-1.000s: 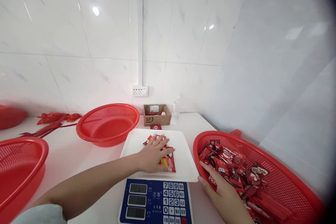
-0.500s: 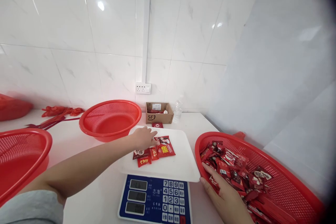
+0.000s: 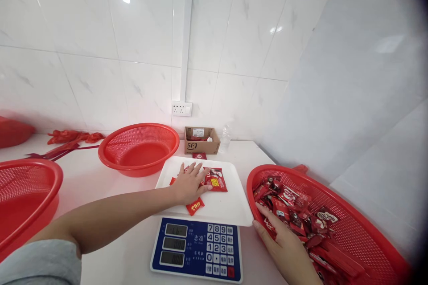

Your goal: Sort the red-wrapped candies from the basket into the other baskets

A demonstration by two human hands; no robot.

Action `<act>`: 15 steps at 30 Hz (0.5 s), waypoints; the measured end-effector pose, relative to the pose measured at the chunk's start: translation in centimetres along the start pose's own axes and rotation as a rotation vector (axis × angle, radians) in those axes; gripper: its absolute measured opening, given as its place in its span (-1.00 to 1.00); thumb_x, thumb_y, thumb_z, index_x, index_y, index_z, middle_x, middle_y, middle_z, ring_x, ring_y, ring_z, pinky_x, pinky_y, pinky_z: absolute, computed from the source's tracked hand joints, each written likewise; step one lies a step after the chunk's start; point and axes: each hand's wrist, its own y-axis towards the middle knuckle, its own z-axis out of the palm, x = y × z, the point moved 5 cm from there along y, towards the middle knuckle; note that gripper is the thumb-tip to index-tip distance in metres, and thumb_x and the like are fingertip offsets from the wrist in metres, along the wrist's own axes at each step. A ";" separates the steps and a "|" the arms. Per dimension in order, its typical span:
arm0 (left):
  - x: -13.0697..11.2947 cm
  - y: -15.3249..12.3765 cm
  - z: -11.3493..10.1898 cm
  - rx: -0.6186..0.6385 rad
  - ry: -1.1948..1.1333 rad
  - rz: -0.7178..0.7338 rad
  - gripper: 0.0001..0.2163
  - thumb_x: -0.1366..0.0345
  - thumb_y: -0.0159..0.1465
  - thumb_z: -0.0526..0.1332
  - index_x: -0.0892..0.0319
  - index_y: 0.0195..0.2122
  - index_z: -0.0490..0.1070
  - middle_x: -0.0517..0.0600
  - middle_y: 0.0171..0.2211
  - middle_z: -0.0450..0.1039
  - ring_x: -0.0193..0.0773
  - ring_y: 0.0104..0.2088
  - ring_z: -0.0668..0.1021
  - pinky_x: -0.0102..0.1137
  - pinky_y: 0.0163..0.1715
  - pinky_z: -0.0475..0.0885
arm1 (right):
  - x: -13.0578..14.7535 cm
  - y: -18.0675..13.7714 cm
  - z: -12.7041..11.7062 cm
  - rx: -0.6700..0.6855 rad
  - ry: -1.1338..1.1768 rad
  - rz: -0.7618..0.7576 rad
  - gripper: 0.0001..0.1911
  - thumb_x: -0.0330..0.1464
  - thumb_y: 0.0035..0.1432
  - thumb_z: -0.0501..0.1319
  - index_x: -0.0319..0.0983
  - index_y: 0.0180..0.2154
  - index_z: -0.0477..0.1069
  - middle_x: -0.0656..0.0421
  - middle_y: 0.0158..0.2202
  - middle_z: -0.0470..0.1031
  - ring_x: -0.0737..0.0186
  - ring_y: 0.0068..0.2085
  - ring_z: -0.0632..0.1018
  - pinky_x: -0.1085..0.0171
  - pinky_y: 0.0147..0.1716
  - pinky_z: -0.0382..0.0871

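My left hand (image 3: 190, 185) lies with fingers spread over several small red snack packets on the white weighing tray (image 3: 227, 211). One larger red packet (image 3: 217, 180) shows beyond its fingertips, and a small red packet (image 3: 195, 205) pokes out below the palm. Other packets are partly covered by the hand. At the near left side of a red plastic basket (image 3: 361, 227), my right hand (image 3: 284, 240) grips the rim, its thumb and forefinger on either side. Red-wrapped snacks (image 3: 301, 218) fill much of that basket. Below the tray is the blue scale panel (image 3: 197, 249) with keys and displays.
Two more red baskets stand at left, one farther back (image 3: 140, 160) and one nearer (image 3: 30, 200). By the wall are a cardboard box (image 3: 202, 144), a clear plastic bottle (image 3: 226, 136) and red bags (image 3: 73, 137). A dark red packet (image 3: 199, 156) lies behind the tray.
My left hand has come down flatter and nearer over the packets, with its fingers spread. A small packet has shifted right on the tray. My right hand stays at the basket rim.
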 end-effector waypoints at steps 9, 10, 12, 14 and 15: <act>-3.1 2.7 0.1 0.186 -0.013 0.341 -0.42 -0.13 0.27 -0.09 -0.02 0.26 0.06 0.02 0.33 -0.05 -0.03 0.32 -0.06 -0.04 0.23 -0.14 | 0.0 0.0 0.0 0.018 -0.044 0.001 -0.38 -0.10 0.13 -0.01 -0.32 0.11 0.31 0.02 0.15 0.35 0.04 0.17 0.36 0.11 0.13 0.25; -2.9 3.0 0.2 0.190 -0.009 0.303 -0.42 -0.12 0.28 -0.10 0.01 0.26 0.06 0.04 0.32 -0.05 -0.01 0.31 -0.03 -0.04 0.22 -0.09 | 0.0 0.0 0.0 0.020 -0.044 0.001 -0.37 -0.10 0.13 -0.02 -0.33 0.12 0.31 0.02 0.15 0.35 0.04 0.17 0.36 0.11 0.13 0.25; -2.2 3.5 0.1 0.172 0.007 0.203 -0.42 -0.10 0.30 -0.12 0.06 0.27 0.05 0.10 0.32 -0.06 0.05 0.31 -0.02 0.03 0.19 -0.05 | 0.1 -0.1 -0.1 0.021 -0.042 -0.008 -0.37 -0.10 0.14 -0.02 -0.34 0.11 0.31 0.01 0.15 0.35 0.04 0.17 0.35 0.10 0.14 0.23; -1.5 3.5 -0.1 0.154 0.028 0.099 -0.42 -0.09 0.31 -0.15 0.10 0.26 0.06 0.16 0.32 -0.06 0.11 0.30 -0.02 0.10 0.16 -0.06 | 0.2 -0.2 -0.1 0.019 -0.039 -0.015 -0.37 -0.09 0.14 -0.02 -0.34 0.11 0.31 0.01 0.15 0.35 0.04 0.17 0.35 0.10 0.15 0.22; -1.2 3.4 -0.3 0.151 0.037 0.057 -0.42 -0.08 0.31 -0.16 0.12 0.26 0.07 0.17 0.31 -0.05 0.13 0.30 -0.02 0.12 0.15 -0.06 | 0.2 -0.2 -0.1 0.016 -0.039 -0.014 -0.37 -0.09 0.14 -0.02 -0.33 0.11 0.31 0.02 0.15 0.35 0.05 0.17 0.35 0.10 0.15 0.22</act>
